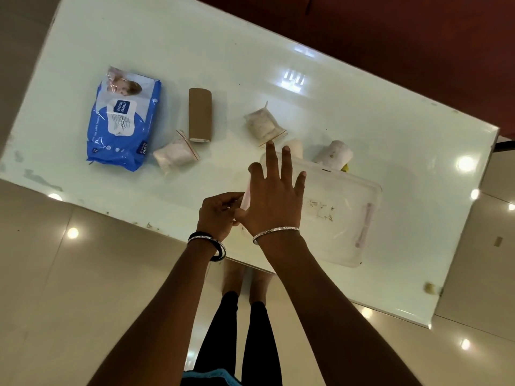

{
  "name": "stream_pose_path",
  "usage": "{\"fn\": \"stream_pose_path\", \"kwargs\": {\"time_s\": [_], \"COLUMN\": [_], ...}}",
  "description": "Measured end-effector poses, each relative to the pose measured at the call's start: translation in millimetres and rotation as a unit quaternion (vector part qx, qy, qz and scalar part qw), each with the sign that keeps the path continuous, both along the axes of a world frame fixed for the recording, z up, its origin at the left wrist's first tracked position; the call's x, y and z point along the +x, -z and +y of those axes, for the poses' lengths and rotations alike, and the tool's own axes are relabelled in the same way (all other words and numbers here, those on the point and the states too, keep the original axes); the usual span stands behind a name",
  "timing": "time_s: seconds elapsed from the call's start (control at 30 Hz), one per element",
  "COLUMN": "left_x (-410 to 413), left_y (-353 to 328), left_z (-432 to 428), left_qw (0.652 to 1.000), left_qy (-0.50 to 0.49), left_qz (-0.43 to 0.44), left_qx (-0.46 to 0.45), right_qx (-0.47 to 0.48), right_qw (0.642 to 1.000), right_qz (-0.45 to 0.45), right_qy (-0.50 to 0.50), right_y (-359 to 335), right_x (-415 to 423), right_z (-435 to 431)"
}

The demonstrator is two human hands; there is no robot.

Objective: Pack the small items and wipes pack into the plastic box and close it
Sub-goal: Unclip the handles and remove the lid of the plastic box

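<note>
A clear plastic box (pixel 334 207) with its lid on lies on the white table (pixel 195 51), a pink latch (pixel 365 224) showing at its right end. My right hand (pixel 274 190) rests flat on the lid's left part, fingers spread. My left hand (pixel 220 213) pinches the pink latch at the box's left end. The blue wipes pack (pixel 122 121) lies far left. A brown roll (pixel 200 114) stands beside it. Two small zip bags (pixel 175 154) (pixel 263 123) and two white rolls (pixel 296 147) (pixel 334 154) lie behind the box.
The table's near edge runs just below my wrists, with glossy floor tiles (pixel 83 288) beneath. A dark red wall (pixel 418 37) borders the far side. My legs (pixel 239 330) stand under the edge. A small yellowish thing (pixel 345 168) peeks out behind the box.
</note>
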State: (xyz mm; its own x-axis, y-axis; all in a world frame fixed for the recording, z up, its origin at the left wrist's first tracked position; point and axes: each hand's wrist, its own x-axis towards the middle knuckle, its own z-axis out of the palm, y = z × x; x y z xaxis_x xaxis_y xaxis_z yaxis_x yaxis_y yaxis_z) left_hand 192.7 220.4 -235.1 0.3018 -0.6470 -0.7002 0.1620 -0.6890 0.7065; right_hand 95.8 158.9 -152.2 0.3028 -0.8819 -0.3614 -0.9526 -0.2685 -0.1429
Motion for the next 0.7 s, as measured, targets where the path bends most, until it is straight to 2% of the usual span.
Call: {"fn": "stream_pose_path", "kwargs": {"time_s": [0.37,0.53,0.7], "left_x": [-0.7,-0.7,-4.2], "left_y": [-2.2,-3.5,-12.2], "left_z": [0.8,0.9,-0.1], "left_qw": [0.998,0.985,0.983], "left_qy": [0.023,0.092,0.087], "left_qz": [-0.046,-0.144,-0.16], "left_qx": [-0.04,-0.034,-0.029], "right_qx": [-0.004,-0.036,-0.016], "right_qw": [1.0,0.998,0.994], "right_qz": [-0.007,-0.053,-0.064], "right_qy": [-0.007,-0.017,-0.082], "right_y": [-9.2,-40.8,-83.1], "right_x": [1.6,-11.0,-50.1], "right_z": [-11.5,-17.9,-28.7]}}
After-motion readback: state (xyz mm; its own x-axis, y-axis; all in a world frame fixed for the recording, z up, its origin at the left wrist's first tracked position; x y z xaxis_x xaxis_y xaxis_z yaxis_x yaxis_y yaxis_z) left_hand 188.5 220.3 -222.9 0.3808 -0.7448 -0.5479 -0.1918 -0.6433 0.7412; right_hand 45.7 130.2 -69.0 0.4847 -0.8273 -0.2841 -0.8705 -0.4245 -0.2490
